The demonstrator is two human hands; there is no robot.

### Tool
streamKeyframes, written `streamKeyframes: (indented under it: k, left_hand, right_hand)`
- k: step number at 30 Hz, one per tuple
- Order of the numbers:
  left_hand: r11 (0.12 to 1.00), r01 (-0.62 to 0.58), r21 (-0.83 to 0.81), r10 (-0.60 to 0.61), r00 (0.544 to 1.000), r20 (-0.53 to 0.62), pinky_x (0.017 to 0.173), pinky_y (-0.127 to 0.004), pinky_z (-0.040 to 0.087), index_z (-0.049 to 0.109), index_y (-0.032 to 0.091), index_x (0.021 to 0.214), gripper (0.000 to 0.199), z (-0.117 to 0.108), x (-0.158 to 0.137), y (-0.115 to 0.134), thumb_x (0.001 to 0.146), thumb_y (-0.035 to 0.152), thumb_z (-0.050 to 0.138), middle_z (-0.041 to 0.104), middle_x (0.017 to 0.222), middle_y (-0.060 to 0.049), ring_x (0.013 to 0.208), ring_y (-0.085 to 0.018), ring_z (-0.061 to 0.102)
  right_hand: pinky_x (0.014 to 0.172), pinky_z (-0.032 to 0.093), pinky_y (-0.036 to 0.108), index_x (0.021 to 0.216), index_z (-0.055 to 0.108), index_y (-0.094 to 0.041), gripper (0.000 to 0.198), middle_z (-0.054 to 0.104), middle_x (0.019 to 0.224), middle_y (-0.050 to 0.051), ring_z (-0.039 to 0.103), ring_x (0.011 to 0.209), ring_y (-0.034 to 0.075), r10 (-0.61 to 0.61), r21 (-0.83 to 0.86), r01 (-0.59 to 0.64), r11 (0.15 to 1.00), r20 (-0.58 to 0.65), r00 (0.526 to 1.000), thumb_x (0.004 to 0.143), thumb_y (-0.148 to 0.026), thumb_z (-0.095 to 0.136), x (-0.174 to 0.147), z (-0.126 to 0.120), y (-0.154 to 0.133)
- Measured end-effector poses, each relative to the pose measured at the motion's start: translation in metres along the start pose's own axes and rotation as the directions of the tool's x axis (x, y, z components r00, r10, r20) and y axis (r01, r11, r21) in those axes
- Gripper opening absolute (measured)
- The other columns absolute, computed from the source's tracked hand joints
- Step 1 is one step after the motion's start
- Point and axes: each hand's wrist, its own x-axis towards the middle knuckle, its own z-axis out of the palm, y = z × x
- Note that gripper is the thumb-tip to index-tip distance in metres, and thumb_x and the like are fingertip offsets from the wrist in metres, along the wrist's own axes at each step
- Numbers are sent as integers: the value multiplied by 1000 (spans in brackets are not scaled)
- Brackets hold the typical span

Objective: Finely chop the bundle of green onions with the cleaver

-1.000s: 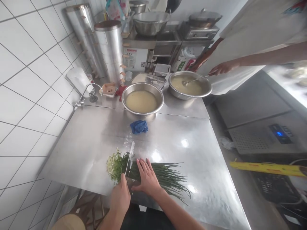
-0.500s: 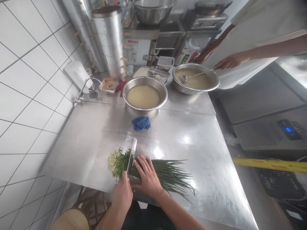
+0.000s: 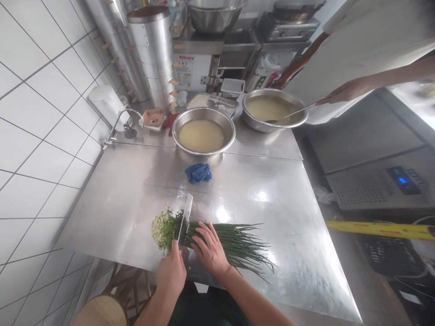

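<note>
Evidently slicing was the step, the left hand (image 3: 172,271) gripping a knife (image 3: 185,220) between chopped greens (image 3: 165,228) and long stalks (image 3: 241,240) on the steel table (image 3: 118,194), the right hand (image 3: 212,253) resting unclenched atop the stalks, and the next cut seemingly called for a small shift along them.

A kitchen, seemingly a working commercial one: a broad, flat stainless-steel table (image 3: 129,190) runs beside a wall of square white tiles (image 3: 25,47), with a silvery, broad-bladed knife (image 3: 185,218) at a bundle of long green stalks (image 3: 234,237). Farther back sit two round, shiny metal basins (image 3: 204,114) of cloudy yellow liquid (image 3: 200,137), one with a long metal utensil (image 3: 297,111) held by a person in pale clothing (image 3: 356,50). A grey metal cabinet (image 3: 360,156) carries a blue-lit display (image 3: 403,179) (its characters too blurred to read).
</note>
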Motion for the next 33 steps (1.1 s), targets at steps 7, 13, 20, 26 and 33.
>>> streamKeyframes:
  k: [7, 13, 20, 26, 33]
  left_hand:
    - [1000, -9, 19, 10, 999, -40, 65, -35, 40, 37, 10, 143, 39, 0, -2, 1, 107, 17, 25, 75, 95, -11, 86, -27, 74]
    - [999, -21, 37, 22, 999, -41, 68, -34, 39, 35, 8, 143, 39, 2, 0, 0, 107, 17, 24, 75, 97, -12, 88, -26, 74]
    - [999, -19, 39, 20, 999, -46, 66, -33, 37, 35, 9, 143, 37, 4, 0, -1, 108, 18, 26, 75, 99, -13, 88, -24, 73]
    - [999, -20, 36, 21, 999, -27, 66, -34, 37, 38, 11, 139, 35, -1, -2, 7, 106, 15, 28, 75, 98, -11, 88, -26, 74]
    - [996, -21, 86, 21, 1000, -1, 64, -35, 38, 42, 12, 137, 35, -3, -2, 12, 105, 13, 28, 75, 98, -11, 85, -27, 74]
  right_hand:
    - [129, 36, 60, 96, 68, -22, 12, 66, 122, 10, 50, 144, 28, 70, 67, -67, 996, -33, 997, 98, -18, 57, -10, -4, 2]
    - [128, 36, 61, 97, 68, -20, 14, 66, 123, 10, 48, 145, 27, 126, 100, -122, 987, -35, 991, 99, -16, 55, -13, -7, -1]
    - [130, 30, 63, 144, 51, -12, 64, 52, 153, 19, 37, 153, 35, 189, -32, -188, 982, 47, 981, 95, -50, 64, -12, -4, 2]
    - [130, 31, 59, 154, 42, -7, 67, 57, 149, 19, 47, 145, 34, 248, -93, -241, 966, 67, 966, 101, -45, 55, 7, 18, -6]
    - [124, 39, 52, 139, 59, -13, 38, 67, 130, 13, 56, 131, 27, 361, -76, -375, 924, -153, 920, 103, -19, 47, 12, 50, -20]
